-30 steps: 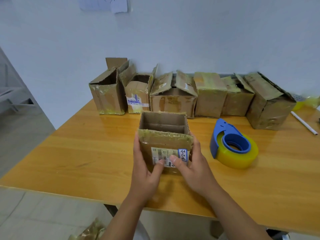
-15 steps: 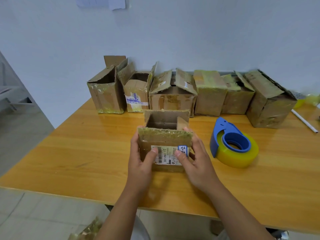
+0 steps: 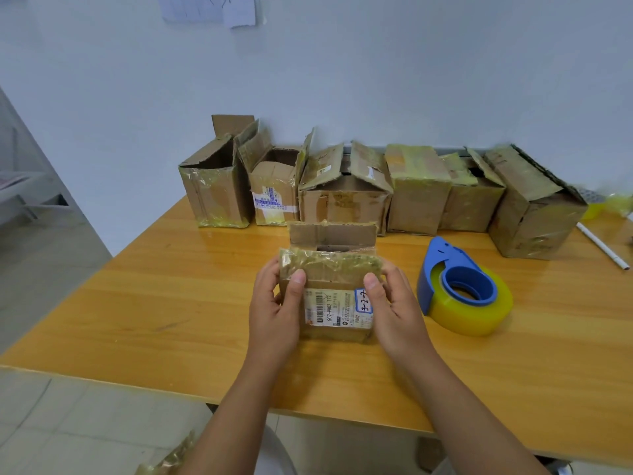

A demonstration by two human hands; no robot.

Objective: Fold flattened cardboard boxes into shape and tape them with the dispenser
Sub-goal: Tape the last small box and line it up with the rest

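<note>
A small worn cardboard box (image 3: 334,293) with a barcode label and old yellowish tape stands on the wooden table (image 3: 154,303) in front of me. My left hand (image 3: 277,310) grips its left side, thumb on the near face. My right hand (image 3: 394,310) grips its right side, thumb by the blue-edged label. The near top flap leans inward over the opening; the far flap stands upright behind it. The blue tape dispenser (image 3: 462,289) with a yellow roll lies on the table just right of my right hand.
Several taped, partly open cardboard boxes (image 3: 346,193) line the wall at the table's back edge. A white stick (image 3: 603,246) lies at the far right. Crumpled tape scraps (image 3: 171,457) lie on the tiled floor below the near edge.
Both thumbs slid up the near face of the box. The side flaps and near flap have folded inward, so the opening is now nearly covered.
</note>
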